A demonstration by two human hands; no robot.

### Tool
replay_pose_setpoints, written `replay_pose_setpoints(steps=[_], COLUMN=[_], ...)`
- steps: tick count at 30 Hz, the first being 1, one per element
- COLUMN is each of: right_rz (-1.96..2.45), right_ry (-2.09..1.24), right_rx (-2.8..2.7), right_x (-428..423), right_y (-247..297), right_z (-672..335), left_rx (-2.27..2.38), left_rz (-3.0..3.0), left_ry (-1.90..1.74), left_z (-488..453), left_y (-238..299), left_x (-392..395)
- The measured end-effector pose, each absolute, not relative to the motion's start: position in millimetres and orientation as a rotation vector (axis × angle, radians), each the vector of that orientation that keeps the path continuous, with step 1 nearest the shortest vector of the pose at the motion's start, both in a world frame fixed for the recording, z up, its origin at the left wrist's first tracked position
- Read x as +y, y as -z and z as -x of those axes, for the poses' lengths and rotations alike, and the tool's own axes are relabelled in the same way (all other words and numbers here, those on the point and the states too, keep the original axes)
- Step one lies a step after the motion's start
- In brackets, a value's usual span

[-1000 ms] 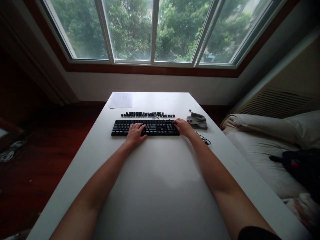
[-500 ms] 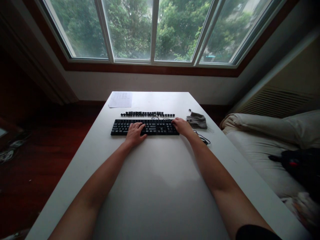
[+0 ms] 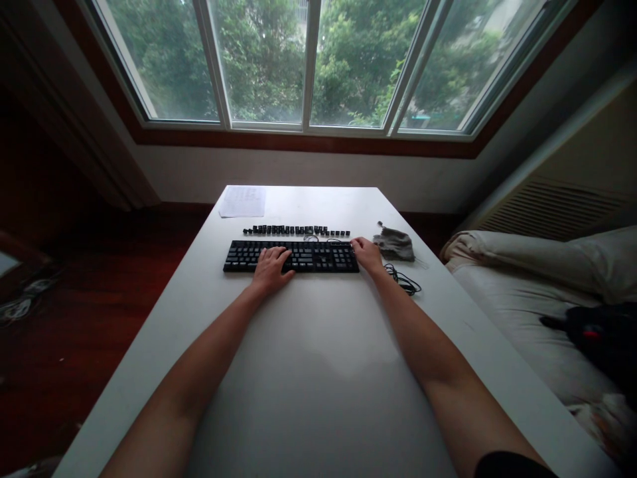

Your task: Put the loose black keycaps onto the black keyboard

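A black computer keyboard (image 3: 318,257) lies across the white table (image 3: 308,332). My left hand (image 3: 271,267) rests palm-down on its left-middle keys, with fingers stretched out and thumb apart at the front edge. At the keyboard's top right corner is my right hand (image 3: 367,255). Its fingers are drawn together in a pinch; whether anything small is between them I cannot make out. Behind the keyboard stretches a row of several loose black keycaps (image 3: 298,230), and a thin wire loop (image 3: 311,238) sits between them and the keyboard.
A grey cloth pouch (image 3: 395,243) and a coiled black cable (image 3: 405,282) lie right of my right hand. Papers (image 3: 243,201) are at the back left corner. A couch (image 3: 502,292) borders the table on the right; a window (image 3: 308,66) is ahead.
My right hand has moved slightly right, off the rightmost keys to the keyboard's corner. My left hand stays on the keys. The whole view has shifted a little.
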State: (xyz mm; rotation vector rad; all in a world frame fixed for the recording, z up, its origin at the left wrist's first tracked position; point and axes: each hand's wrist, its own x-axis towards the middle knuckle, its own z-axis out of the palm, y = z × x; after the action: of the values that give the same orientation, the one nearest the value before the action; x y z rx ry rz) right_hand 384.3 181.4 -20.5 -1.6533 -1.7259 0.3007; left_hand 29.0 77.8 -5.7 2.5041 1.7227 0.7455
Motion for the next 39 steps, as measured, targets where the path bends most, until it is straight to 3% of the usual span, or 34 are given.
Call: replay_pose_setpoints(steps=[15, 26, 39], right_rz=[2.218, 2.25, 2.239], right_ry=[-0.279, -0.249, -0.219], right_rx=[-1.932, -2.033, -1.856], right_x=[204, 193, 222], right_y=[-2, -16, 5], right_z=[-349, -340, -363], left_rx=[1.733, 1.736, 1.73], left_rz=[-2.534, -2.506, -2.53], left_ry=[-0.746, -0.748, -0.746], left_z=[-28, -28, -26], left_y=[7, 6, 8], left_x=[78, 77, 79])
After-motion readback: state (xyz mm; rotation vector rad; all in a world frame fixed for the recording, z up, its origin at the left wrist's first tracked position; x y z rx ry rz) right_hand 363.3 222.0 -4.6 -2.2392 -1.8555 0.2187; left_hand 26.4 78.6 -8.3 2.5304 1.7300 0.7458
